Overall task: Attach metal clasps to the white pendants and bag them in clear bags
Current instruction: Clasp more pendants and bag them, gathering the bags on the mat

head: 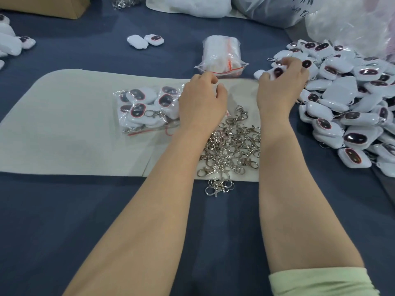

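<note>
A large heap of white pendants [346, 99] with dark oval faces lies on the right. My right hand [280, 86] reaches into the heap's near-left edge, its fingers curled round one white pendant [277, 71]. My left hand [202, 99] hovers with loosely curled fingers just right of a clear bag filled with pendants [147, 107] on the beige mat [64, 124]; I cannot tell whether it holds anything. A pile of metal clasps [232, 146] sits between my forearms.
A stack of empty clear zip bags [222, 54] with red seals stands behind my hands. Two loose pendants [145, 40] lie farther back. More pendants [12, 41] are at the far left, a cardboard box [42, 5] and plastic sacks [352, 24] along the back.
</note>
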